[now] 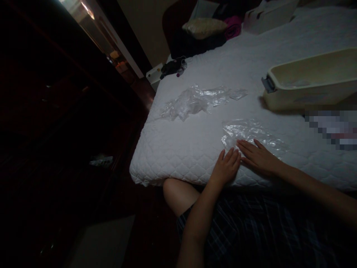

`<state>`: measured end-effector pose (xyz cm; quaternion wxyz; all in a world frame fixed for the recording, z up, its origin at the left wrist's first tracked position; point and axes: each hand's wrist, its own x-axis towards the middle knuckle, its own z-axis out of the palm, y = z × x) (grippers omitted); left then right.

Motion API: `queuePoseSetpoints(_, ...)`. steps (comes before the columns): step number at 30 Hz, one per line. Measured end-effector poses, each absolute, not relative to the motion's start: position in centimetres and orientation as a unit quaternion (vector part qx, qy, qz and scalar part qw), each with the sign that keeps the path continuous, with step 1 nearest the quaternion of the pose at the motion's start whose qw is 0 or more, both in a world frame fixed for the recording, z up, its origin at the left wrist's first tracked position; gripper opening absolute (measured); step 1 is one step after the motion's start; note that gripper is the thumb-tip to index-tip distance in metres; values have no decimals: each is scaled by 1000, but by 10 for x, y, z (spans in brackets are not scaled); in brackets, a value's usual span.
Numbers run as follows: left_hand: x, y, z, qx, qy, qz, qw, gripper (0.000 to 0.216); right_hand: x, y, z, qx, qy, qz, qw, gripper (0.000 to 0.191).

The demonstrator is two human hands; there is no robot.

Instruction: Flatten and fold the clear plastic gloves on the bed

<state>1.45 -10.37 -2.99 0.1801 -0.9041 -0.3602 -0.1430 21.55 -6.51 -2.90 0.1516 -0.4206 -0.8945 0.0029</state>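
My left hand [226, 166] lies flat on the white quilted mattress [181, 149] near its front edge, fingers stretched out and holding nothing. My right hand [258, 156] lies flat beside it, its fingertips resting on the near edge of a clear plastic bag [247, 134] spread on the mattress. The two hands touch at the fingertips. A second, crumpled heap of clear plastic [195, 102] lies further off to the left, apart from both hands.
A cream plastic tub [312, 80] stands at the right on the mattress. Dark clothes, a pillow [205, 26] and a white box [267, 16] sit at the far end. Dark floor and furniture lie to the left.
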Motion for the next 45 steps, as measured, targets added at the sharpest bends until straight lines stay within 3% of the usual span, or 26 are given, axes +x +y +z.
queuePoseSetpoints(9,17,-107,-24,-907,-388,-66,149,41,216,-63,-22,-404,-894,30,192,55)
queuePoseSetpoints(15,17,-110,-24,-899,-400,-83,155,41,229,-59,-11,-380,-887,76,251,51)
queuePoseSetpoints(26,18,-110,-24,-898,-404,-95,145,41,253,-42,-11,-320,-916,54,235,36)
queuePoseSetpoints(35,18,-112,-19,-897,-404,-104,144,37,263,-46,6,-321,-892,105,301,35)
queuePoseSetpoints(45,39,-118,-11,-892,-403,-146,146,33,280,-46,31,-280,-907,188,251,30)
